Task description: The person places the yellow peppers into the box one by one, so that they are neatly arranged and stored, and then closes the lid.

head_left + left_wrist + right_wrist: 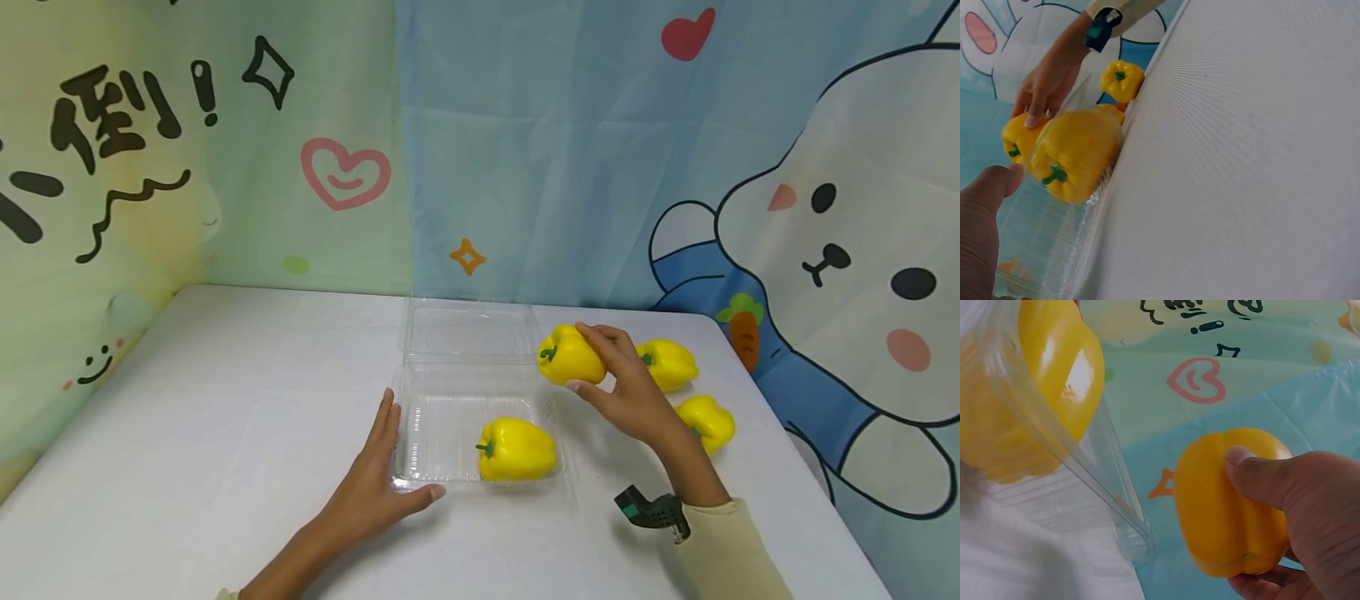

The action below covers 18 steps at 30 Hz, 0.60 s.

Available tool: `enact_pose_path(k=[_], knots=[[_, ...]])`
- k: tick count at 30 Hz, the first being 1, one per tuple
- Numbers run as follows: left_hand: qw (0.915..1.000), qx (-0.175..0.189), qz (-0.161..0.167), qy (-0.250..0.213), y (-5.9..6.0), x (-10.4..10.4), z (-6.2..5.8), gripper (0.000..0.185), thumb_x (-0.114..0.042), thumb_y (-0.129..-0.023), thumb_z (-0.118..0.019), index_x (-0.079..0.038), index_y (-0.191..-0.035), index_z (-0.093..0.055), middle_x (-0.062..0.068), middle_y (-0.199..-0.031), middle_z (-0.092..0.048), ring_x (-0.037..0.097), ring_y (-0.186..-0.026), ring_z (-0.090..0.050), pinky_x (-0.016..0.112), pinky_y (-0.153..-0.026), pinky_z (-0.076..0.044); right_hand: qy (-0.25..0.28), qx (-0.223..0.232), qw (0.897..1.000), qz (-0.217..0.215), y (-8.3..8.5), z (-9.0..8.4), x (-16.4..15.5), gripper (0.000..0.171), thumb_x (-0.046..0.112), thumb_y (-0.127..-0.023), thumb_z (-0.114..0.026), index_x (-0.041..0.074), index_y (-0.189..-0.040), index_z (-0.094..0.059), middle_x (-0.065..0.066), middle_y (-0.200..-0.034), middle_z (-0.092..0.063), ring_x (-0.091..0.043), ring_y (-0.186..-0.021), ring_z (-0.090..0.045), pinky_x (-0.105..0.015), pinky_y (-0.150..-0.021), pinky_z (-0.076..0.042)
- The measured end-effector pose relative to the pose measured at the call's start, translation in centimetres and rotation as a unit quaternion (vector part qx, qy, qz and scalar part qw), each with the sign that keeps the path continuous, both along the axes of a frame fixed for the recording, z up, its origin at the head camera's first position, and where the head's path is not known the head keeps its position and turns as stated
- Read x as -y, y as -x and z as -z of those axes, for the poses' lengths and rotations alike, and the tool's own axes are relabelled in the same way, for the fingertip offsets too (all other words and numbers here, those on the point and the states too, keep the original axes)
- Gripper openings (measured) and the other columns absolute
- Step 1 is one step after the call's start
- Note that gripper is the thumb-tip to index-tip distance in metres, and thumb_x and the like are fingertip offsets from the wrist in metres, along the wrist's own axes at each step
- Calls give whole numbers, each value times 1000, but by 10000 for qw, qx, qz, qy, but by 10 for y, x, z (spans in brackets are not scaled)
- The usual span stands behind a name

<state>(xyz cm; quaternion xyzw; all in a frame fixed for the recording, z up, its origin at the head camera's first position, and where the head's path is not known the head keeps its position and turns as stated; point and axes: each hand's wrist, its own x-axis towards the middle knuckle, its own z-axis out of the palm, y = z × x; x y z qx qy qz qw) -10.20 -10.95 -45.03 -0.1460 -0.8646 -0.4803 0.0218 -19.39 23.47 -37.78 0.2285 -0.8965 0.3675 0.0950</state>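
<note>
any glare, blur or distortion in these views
Head view: even, soft light, sharp, faint shadows under the hands. Left wrist view: the clear plastic container smears the pepper inside, and the left thumb is blurred. Right wrist view: a glare streak on the boxed pepper; the held pepper is soft.

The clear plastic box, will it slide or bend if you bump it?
The clear plastic box looks thin and see-through, so it probably flexes easily. It likely weighs little, so a push could slide it; the left hand rests against its corner. The yellow pepper inside may weigh it down somewhat.

Staged tabletop set: cartoon backdrop [525,150] behind white table [225,400]
</note>
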Motion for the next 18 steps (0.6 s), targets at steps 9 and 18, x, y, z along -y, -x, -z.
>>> enact_pose_path(k=[9,18], knots=[[10000,49,-14,8,0,0,0,123,-55,-71,-81,1,-154,-11,-4,-162,8,27,-146,-9,51,-111,-21,6,42,9998,-179,0,-2,6,74,11,-86,-75,14,-150,-38,-13,-141,-36,-29,-124,-44,-50,-101,-41],[10000,49,-36,52,0,0,0,123,-53,-71,-83,2,-154,-11,-3,-162,8,28,-146,-10,50,-110,-22,180,145,9992,-334,0,3,17,72,17,-87,-75,13,-149,-38,-12,-141,-37,-30,-126,-44,-55,-99,-42]])
